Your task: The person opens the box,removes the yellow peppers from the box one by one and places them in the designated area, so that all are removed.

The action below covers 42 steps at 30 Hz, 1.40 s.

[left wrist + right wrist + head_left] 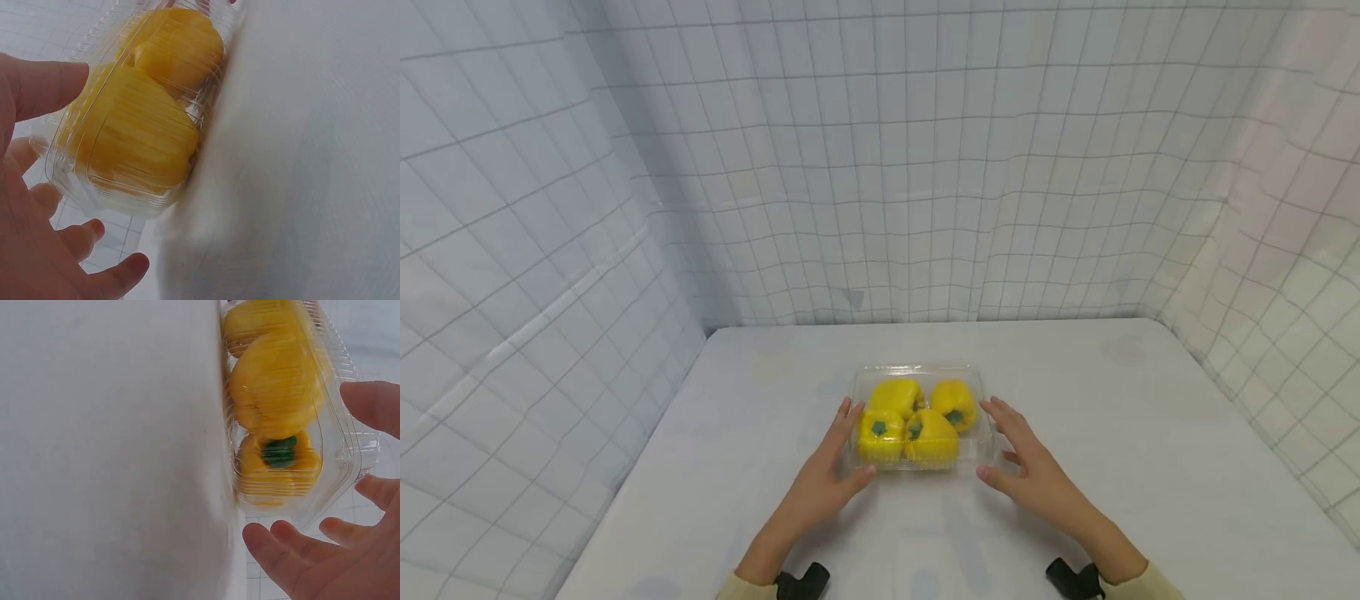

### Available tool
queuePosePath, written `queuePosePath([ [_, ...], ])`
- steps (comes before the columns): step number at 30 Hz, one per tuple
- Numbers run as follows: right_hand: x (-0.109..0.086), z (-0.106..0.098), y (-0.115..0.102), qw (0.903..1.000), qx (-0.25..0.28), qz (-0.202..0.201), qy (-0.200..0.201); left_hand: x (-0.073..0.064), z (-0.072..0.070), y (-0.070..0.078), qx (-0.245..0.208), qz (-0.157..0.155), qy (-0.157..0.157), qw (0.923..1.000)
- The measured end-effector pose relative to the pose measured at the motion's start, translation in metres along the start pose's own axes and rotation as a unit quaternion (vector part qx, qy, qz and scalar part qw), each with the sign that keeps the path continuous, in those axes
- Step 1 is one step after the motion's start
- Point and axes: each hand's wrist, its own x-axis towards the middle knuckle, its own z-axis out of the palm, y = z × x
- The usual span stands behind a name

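Note:
A clear plastic clamshell box (970,450) sits on the white table with several yellow bell peppers (932,435) inside. Its lid lies over them, and green stems show through the plastic. My left hand (823,487) is at the box's left side, fingers spread and thumb near the front left corner. At the opposite side is my right hand (1033,475), its fingers relaxed and its thumb by the front right corner. Both wrist views show the fingers apart around the box's ends, the left thumb (53,87) overlapping the rim and the right thumb (372,403) right beside it.
The white table (760,400) spreads out on all sides of the box. White cloth with a dark grid (887,167) hangs behind the table and along its left and right sides. A black wrist mount (805,582) is strapped at each wrist.

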Motion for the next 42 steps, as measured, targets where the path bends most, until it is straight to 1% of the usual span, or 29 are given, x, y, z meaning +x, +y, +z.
queuePosePath([
  [3, 0.001, 0.002, -0.001, 1.0, 0.002, 0.003, 0.006, 0.0, 0.0, 0.0, -0.003, -0.004, 0.005, 1.0],
  [7, 0.001, 0.004, 0.0, 0.9998, 0.013, 0.009, 0.012, 0.0, 0.001, 0.0, -0.027, -0.022, 0.006, 0.9994],
  [10, 0.002, 0.007, 0.002, 0.9995, 0.027, 0.008, 0.012, -0.001, 0.001, 0.0, -0.059, -0.043, 0.006, 0.9973],
  [13, 0.001, 0.011, 0.004, 0.999, 0.042, 0.007, 0.011, -0.003, 0.002, 0.001, -0.095, -0.059, 0.009, 0.9937],
  [17, -0.001, 0.014, 0.005, 0.998, 0.062, 0.01, 0.005, -0.006, 0.002, 0.001, -0.133, -0.061, 0.012, 0.9892],
  [20, -0.003, 0.015, 0.005, 0.9965, 0.083, 0.009, -0.003, -0.006, 0.003, 0.001, -0.159, -0.056, 0.008, 0.9857],
  [23, -0.003, 0.014, 0.003, 0.9943, 0.105, 0.008, -0.012, -0.006, 0.003, 0.002, -0.182, -0.058, -0.001, 0.9815],
  [26, -0.004, 0.014, 0.003, 0.9933, 0.114, 0.01, -0.018, -0.005, 0.002, 0.001, -0.193, -0.057, -0.011, 0.9796],
  [28, -0.003, 0.013, 0.004, 0.9926, 0.119, 0.009, -0.02, -0.003, 0.001, 0.001, -0.19, -0.058, -0.013, 0.98],
  [33, -0.002, 0.012, 0.006, 0.9923, 0.122, -0.007, -0.023, 0.0, -0.001, -0.001, -0.165, -0.058, -0.008, 0.9846],
  [36, 0.0, 0.011, 0.007, 0.9928, 0.116, -0.016, -0.023, 0.0, -0.001, -0.002, -0.158, -0.056, -0.007, 0.9858],
  [39, 0.001, 0.011, 0.006, 0.994, 0.107, -0.013, -0.023, -0.001, 0.0, -0.002, -0.161, -0.053, -0.004, 0.9855],
  [42, 0.002, 0.01, 0.005, 0.9944, 0.103, 0.001, -0.022, 0.0, 0.001, -0.003, -0.163, -0.045, -0.004, 0.9856],
])
